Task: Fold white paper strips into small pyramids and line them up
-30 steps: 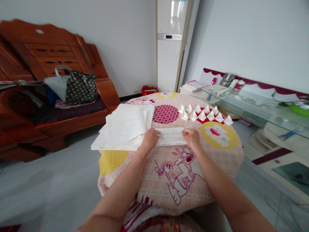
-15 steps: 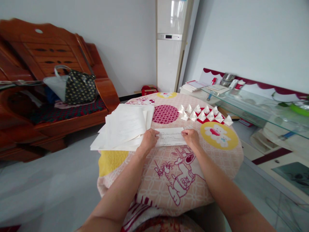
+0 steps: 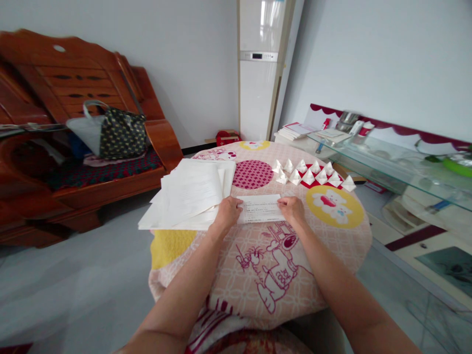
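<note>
A strip of printed white paper point(image 3: 261, 209), seemingly folded, lies flat on the cloth-covered round table point(image 3: 236, 275). My left hand point(image 3: 229, 211) grips its left end with fingers closed. At the other end, my right hand point(image 3: 292, 210) pinches the upper right corner between thumb and fingers. Just left of my left hand spreads a loose stack of white sheets point(image 3: 191, 189), some with faint print. Several small folded paper pieces point(image 3: 309, 176), pointed at the top, stand in two rows beyond my right hand.
To the left stands a wooden bench point(image 3: 84, 78) with a patterned bag point(image 3: 123, 132) on it. A glass shelf point(image 3: 391, 157) holding cups and bowls runs along the right. Behind the table rises a tall white air conditioner point(image 3: 258, 93).
</note>
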A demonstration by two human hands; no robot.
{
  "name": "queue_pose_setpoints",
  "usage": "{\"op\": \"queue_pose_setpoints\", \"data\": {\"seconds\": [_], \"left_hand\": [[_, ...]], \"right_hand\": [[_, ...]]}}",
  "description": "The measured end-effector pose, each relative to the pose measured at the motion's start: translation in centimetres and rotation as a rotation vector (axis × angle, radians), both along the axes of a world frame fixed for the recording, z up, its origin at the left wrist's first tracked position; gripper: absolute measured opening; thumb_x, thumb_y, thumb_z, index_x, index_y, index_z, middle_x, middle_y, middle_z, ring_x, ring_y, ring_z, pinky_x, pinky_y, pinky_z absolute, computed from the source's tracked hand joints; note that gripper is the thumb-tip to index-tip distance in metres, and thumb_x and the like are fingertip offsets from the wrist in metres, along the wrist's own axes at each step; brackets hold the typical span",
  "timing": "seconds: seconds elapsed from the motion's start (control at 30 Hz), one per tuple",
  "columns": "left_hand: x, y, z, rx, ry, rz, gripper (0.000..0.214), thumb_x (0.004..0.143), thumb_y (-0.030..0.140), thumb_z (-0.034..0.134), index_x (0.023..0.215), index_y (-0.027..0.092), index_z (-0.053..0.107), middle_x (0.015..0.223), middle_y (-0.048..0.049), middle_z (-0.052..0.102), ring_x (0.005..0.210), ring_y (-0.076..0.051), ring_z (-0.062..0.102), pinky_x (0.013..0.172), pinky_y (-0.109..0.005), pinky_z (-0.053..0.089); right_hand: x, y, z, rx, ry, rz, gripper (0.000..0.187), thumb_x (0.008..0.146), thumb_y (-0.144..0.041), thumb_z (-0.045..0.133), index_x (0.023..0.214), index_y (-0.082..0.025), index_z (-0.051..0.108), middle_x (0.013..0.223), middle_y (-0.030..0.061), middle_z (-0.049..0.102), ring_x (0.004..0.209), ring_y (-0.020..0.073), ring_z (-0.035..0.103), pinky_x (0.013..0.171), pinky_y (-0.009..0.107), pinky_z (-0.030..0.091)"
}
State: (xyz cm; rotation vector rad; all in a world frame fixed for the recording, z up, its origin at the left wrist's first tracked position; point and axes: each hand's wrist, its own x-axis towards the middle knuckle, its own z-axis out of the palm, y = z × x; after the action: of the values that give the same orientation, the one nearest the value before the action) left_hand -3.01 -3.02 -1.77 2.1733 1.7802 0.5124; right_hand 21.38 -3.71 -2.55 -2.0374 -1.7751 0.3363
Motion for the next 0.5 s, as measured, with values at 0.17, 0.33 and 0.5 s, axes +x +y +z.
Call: {"op": "queue_pose_setpoints", "data": {"seconds": [0.17, 0.33, 0.5], "left_hand": [[-0.06, -0.05, -0.17, 0.032, -0.019, -0.001, 0.034, 0.085, 0.014, 0.061, 0.115, 0.015, 0.077, 0.104, -0.0109, 0.077, 0.098, -0.023, 0.071, 0.097, -0.033, 0.055], [-0.10, 0.05, -0.19, 0.015, -0.006, -0.014, 0.035, 0.086, 0.014, 0.059, 0.117, 0.014, 0.076, 0.102, -0.0116, 0.076, 0.098, -0.024, 0.070, 0.097, -0.033, 0.054], [0.35, -0.27, -0.45, 0.073, 0.045, -0.026, 0.033, 0.084, 0.009, 0.058, 0.113, 0.013, 0.075, 0.110, -0.0137, 0.071, 0.103, -0.025, 0.067, 0.101, -0.038, 0.053]], "right_hand": [[-0.06, -0.06, -0.02, 0.002, -0.004, -0.016, 0.031, 0.086, -0.020, 0.061, 0.110, -0.018, 0.081, 0.107, 0.0106, 0.079, 0.100, 0.0231, 0.074, 0.087, 0.028, 0.053], [-0.02, -0.05, -0.08, 0.015, 0.009, -0.002, 0.032, 0.086, -0.019, 0.060, 0.109, -0.019, 0.081, 0.105, 0.0101, 0.080, 0.097, 0.0222, 0.074, 0.086, 0.027, 0.053], [-0.06, 0.10, -0.22, 0.011, -0.014, -0.006, 0.032, 0.086, -0.019, 0.061, 0.112, -0.017, 0.080, 0.107, 0.0119, 0.079, 0.099, 0.0230, 0.074, 0.088, 0.028, 0.053]]}}
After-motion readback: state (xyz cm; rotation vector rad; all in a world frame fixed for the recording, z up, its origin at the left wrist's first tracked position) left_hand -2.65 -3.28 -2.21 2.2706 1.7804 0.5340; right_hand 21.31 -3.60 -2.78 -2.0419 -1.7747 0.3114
